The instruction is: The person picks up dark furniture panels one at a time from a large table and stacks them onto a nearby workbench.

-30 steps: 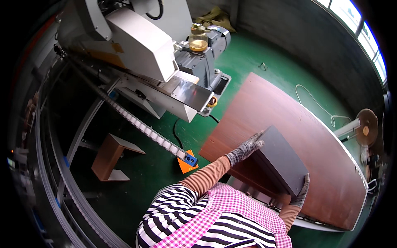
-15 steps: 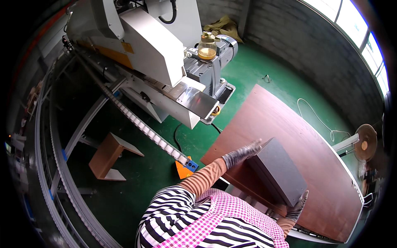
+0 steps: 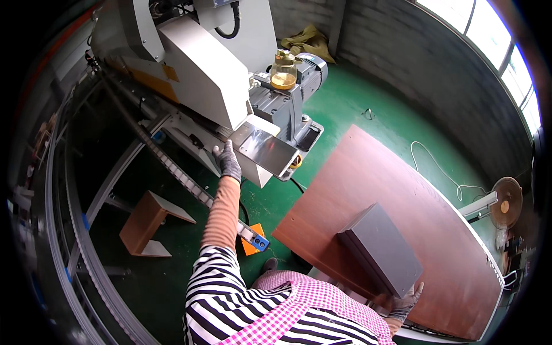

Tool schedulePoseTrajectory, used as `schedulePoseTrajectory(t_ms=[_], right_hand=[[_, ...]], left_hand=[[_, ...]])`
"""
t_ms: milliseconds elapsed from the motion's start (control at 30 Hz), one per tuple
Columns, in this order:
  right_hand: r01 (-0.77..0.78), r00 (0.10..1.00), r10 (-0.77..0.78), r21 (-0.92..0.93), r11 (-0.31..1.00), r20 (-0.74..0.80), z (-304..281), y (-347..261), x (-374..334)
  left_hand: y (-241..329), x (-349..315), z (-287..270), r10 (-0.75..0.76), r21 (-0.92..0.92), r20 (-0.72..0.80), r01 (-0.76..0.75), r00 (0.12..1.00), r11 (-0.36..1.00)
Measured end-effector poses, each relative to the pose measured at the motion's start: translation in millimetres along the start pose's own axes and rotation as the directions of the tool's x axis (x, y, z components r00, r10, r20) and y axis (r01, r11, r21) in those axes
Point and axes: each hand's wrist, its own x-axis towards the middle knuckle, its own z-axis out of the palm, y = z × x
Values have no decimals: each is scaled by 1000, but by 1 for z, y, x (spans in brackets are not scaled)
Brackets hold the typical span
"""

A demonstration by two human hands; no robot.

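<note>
Head view: the left hand (image 3: 230, 165), in a grey knitted glove, is just left of centre towards nine o'clock, its grip released, fingers extended and thumb apart, beside the inner edge of a shiny steel plate (image 3: 267, 150) on a large white-housed machine (image 3: 207, 69) at eleven o'clock; whether it touches the plate cannot be told. The right hand (image 3: 405, 305), gloved alike, is at five o'clock against the near end of a dark grey, flat-topped rectangular block (image 3: 388, 244); whether its grip is closed on that end cannot be told. The block lies at four o'clock on a reddish-brown wood-grain surface (image 3: 345, 190), its long side running from eleven towards five. A clear jar with amber liquid (image 3: 283, 75) is at twelve o'clock, a round brown fan (image 3: 506, 201) at three, and a brown three-sided board piece (image 3: 144, 227) at eight on the green floor (image 3: 345, 92).
</note>
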Motion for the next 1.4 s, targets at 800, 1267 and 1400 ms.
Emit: schedulePoseTrajectory(t_ms=[800,1267,1400], right_hand=[[-49,994,110,960,276,19,31,14,-6],[220,936,295,973,-64,-192,-45,13,-44],[204,979,10,977,-61,-203,-82,-90,-39]], left_hand=[[-7,-95,12,-412,-89,222,439,884,894],[103,-254,-100,403,6,841,-753,359,658],[147,-287,-55,681,-349,651,-929,-335,-123]])
